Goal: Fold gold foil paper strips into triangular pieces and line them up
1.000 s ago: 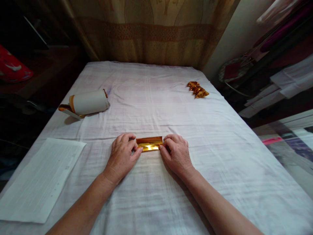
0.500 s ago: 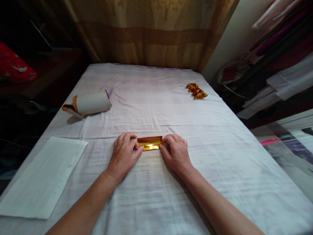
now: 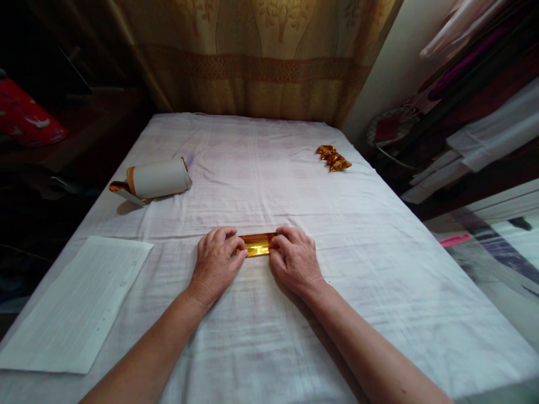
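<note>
A folded strip of shiny gold foil paper [image 3: 256, 245] lies crosswise on the white cloth-covered surface [image 3: 236, 325]. My left hand [image 3: 217, 255] pinches its left end between thumb and fingers. The right end is gripped by my right hand [image 3: 296, 257], with the fingers curled over it. Between the two hands the middle of the strip shows, with a crease along its length and a bright reflection. My fingers cover both ends.
A roll of white-backed gold foil paper [image 3: 160, 178] lies at the back left. Printed sheets [image 3: 76, 303] rest at the near left. Several folded gold foil pieces [image 3: 334, 159] sit at the back right. Behind hangs a brown curtain [image 3: 252, 67].
My right hand has shifted slightly left along the foil, so a shorter stretch of it shows between my hands. The left hand stays at its end. The camera view has moved a little.
</note>
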Demonstrator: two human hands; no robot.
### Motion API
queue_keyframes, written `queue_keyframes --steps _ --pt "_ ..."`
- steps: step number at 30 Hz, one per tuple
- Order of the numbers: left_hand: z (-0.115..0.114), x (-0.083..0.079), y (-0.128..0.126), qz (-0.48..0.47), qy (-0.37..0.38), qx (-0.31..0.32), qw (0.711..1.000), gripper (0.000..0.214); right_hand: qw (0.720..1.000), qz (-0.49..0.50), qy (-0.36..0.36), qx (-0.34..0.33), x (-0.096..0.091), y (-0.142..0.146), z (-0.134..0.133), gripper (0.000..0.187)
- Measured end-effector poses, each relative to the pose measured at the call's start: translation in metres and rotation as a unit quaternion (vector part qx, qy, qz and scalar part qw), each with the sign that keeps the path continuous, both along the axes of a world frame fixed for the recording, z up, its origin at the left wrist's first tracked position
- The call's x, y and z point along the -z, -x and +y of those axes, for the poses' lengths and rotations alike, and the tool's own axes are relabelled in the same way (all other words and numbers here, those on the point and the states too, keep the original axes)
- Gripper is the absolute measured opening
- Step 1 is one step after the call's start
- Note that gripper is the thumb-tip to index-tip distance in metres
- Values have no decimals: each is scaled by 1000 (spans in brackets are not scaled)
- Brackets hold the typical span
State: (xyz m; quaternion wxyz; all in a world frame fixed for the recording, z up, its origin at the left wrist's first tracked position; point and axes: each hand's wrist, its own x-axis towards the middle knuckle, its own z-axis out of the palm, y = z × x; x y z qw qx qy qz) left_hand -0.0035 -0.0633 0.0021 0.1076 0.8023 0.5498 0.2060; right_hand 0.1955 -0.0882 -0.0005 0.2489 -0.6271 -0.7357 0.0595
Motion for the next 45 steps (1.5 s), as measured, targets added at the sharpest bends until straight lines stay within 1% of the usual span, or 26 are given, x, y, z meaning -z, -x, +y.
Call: queue_keyframes --steps 2,5,7,10,17,20,26,30,35,37,42,45 --pt "0 0 0 3 -1 1 1000 3 1000 -6 -1 31 -1 8 0 4" --pt "0 -1 0 4 -1 4 1000 3 997 -29 -4 72 -1 19 0 23" --pt "0 -1 0 2 -3 5 1000 3 996 -37 -5 84 0 23 -1 31" --pt "0 0 0 -1 -7 7 1000 3 996 -19 -2 88 1 24 -2 29" --pt "0 -1 1 -2 -4 8 1000 3 997 42 15 59 2 14 -4 7" --pt "0 0 1 -3 -4 7 1000 2 998 52 23 39 3 6 -3 2" --pt "1 1 2 -8 0 10 1000 5 999 50 12 -4 8 -8 -2 17" --pt "0 -2 -1 3 -15 5 1000 5 999 47 2 -10 10 -10 -1 19" --pt "-3 -8 -13 41 -42 -9 998 5 998 56 -6 -11 14 -11 0 23" --pt "-3 -11 -20 63 -47 -14 997 11 998 55 -7 -10 15 -11 0 25" --pt "-2 -16 -36 115 -48 -48 991 38 998 53 -13 -3 14 -10 -1 25" --pt "-2 -18 -40 124 -35 -57 990 42 998 54 -15 2 13 -8 -2 24"
